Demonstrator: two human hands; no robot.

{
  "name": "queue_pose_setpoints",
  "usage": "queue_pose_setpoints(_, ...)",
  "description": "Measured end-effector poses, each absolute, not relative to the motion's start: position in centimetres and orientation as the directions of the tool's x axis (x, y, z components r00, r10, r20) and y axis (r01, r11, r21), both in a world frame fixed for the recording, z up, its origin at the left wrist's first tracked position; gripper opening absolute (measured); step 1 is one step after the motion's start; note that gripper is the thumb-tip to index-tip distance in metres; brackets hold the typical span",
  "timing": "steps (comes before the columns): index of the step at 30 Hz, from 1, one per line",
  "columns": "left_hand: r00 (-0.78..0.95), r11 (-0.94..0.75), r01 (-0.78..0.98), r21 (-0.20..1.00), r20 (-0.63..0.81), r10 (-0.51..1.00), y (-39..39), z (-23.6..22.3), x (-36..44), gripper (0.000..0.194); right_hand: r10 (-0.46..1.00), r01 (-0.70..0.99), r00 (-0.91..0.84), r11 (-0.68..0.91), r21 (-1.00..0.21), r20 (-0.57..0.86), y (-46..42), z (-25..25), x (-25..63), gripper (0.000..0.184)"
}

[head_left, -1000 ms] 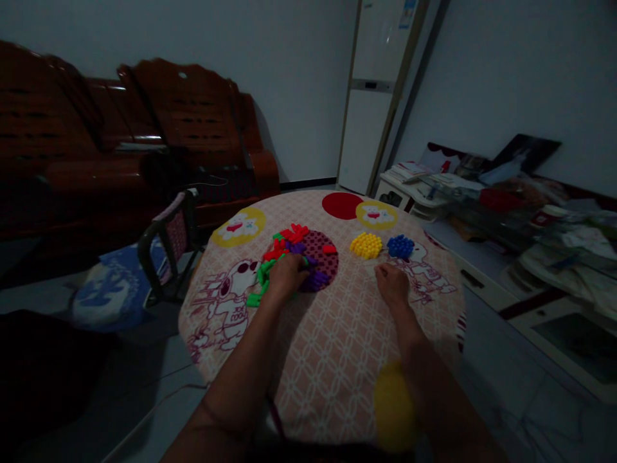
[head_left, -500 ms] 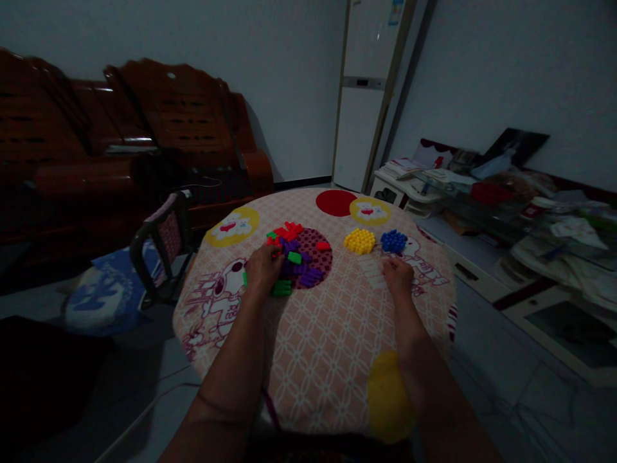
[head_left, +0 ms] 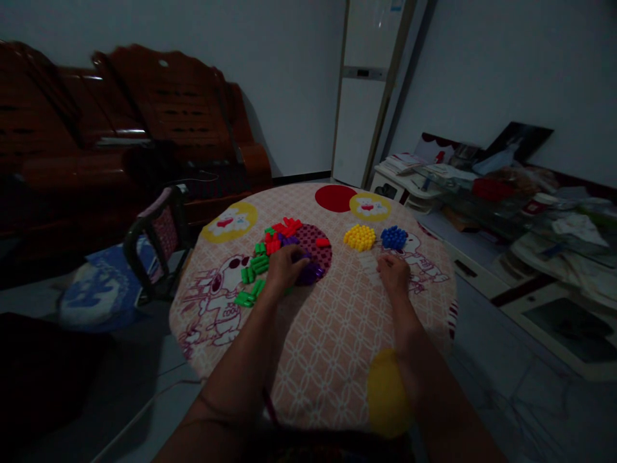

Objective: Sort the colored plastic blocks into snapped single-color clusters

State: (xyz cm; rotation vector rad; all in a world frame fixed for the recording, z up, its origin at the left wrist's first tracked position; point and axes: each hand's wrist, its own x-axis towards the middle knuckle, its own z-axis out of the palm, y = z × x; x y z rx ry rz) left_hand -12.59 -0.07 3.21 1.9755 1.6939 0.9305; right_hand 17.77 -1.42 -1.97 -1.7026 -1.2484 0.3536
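Note:
My left hand (head_left: 285,267) is over the left pile, its fingers curled together beside the purple plastic blocks (head_left: 311,270). Whatever lies between those fingertips is hidden. Green blocks (head_left: 259,264) are spread to its left, and red blocks (head_left: 288,227) lie just beyond it. One red block (head_left: 322,242) sits apart on the dark round print. My right hand (head_left: 394,271) rests closed on the cloth, and I cannot make out anything in it. Just past its fingers are a tight cluster of yellow pieces (head_left: 360,237) and one of blue pieces (head_left: 394,237).
A patterned cloth covers the round table (head_left: 332,360). To the left stand a folding chair (head_left: 161,238) and a wooden sofa (head_left: 178,116). A cluttered low cabinet (head_left: 482,257) runs along the right. A tall white cabinet-like unit (head_left: 361,122) stands behind.
My left hand has shifted right and nearer, from the red blocks to the purple ones. The green block by its fingers no longer shows there, and more green blocks are visible. My right hand has barely moved.

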Motion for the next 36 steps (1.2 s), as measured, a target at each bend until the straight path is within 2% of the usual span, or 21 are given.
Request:
queue_pose_setpoints(4,0.205,-0.349,0.617,0.705,0.284,0.937,-1.4,2.0,-8.0,0.020,0.964,0.335,0.208,0.087,-0.938,0.163,-2.5,-0.9,14.1,0.034)
queue_pose_setpoints(8,0.298,-0.409,0.514,0.754,0.290,0.909,-2.5,0.8,-5.1,0.029,0.997,0.180,-0.059,0.065,-0.981,0.056,-3.3,-0.1,11.7,0.041)
queue_pose_setpoints(12,0.311,-0.419,0.421,0.804,0.306,0.900,-2.4,0.4,-4.8,0.050,0.996,0.115,-0.093,0.017,-0.993,0.007,-3.3,-0.1,11.5,0.048)
queue_pose_setpoints(14,0.313,-0.447,0.395,0.802,0.341,0.887,-2.0,0.7,-5.6,0.050,0.998,0.117,-0.064,0.004,-0.993,-0.003,-3.1,-0.2,11.9,0.046)
queue_pose_setpoints(17,0.212,-0.458,0.436,0.775,0.406,0.889,-1.2,1.5,-7.8,0.037,0.999,0.152,0.049,-0.003,-0.988,0.004,-2.7,-0.3,12.7,0.038)
queue_pose_setpoints(20,0.024,-0.332,0.570,0.752,0.389,0.921,-0.4,2.1,-10.5,0.031,0.986,0.168,0.167,-0.001,-0.986,0.028,-2.3,-0.4,13.7,0.033)
queue_pose_setpoints(22,-0.029,-0.248,0.659,0.710,0.354,0.935,0.0,2.3,-11.9,0.029,0.976,0.171,0.212,0.007,-0.985,0.044,-2.1,-0.6,14.1,0.028)
queue_pose_setpoints(28,0.077,-0.170,0.855,0.490,0.205,0.976,0.3,2.3,-13.2,0.025,0.972,0.157,0.234,-0.050,-0.986,-0.012,-1.6,-0.8,15.3,0.025)
queue_pose_setpoints(30,0.114,-0.192,0.881,0.432,0.200,0.973,0.3,2.2,-13.1,0.025,0.935,0.158,0.355,-0.069,-0.985,-0.008,-1.3,-0.7,16.3,0.028)
queue_pose_setpoints(32,0.144,-0.220,0.889,0.401,0.210,0.967,0.3,2.2,-13.1,0.026,0.829,0.182,0.558,-0.077,-0.980,0.038,-1.0,-0.6,17.8,0.032)
queue_pose_setpoints(34,0.169,-0.241,0.891,0.385,0.213,0.962,0.4,2.1,-13.0,0.028,0.690,0.252,0.715,-0.108,-0.962,0.110,-0.8,-0.6,19.3,0.032)
queue_pose_setpoints(36,0.186,-0.261,0.886,0.384,0.220,0.957,0.5,2.0,-12.9,0.029,0.610,0.369,0.770,-0.185,-0.911,0.188,-0.8,-0.6,20.6,0.029)
